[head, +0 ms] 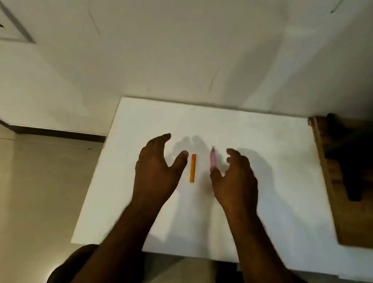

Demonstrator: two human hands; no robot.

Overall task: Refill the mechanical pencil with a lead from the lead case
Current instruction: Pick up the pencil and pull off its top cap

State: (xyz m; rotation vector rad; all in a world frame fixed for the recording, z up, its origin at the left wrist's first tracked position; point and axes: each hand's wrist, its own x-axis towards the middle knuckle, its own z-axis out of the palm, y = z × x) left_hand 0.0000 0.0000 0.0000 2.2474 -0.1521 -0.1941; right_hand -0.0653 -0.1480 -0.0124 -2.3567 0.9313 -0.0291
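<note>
Orange lead case [192,168] flat on white tabletop [268,183], no legible label; pink mechanical pencil [213,158] just at 3 o'clock. Left hand [158,165] and right hand [236,180] flank both, each grip spread, empty.

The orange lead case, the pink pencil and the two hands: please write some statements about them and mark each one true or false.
1. The orange lead case lies flat on the white table, between the two hands. True.
2. The left hand grips the lead case. False: it is open, with the thumb just beside the case.
3. The pink pencil lies to the right of the lead case. True.
4. The right hand is closed into a fist. False: its fingers are spread open next to the pencil.
5. The lead case lies on top of the pencil. False: they lie apart.
</note>
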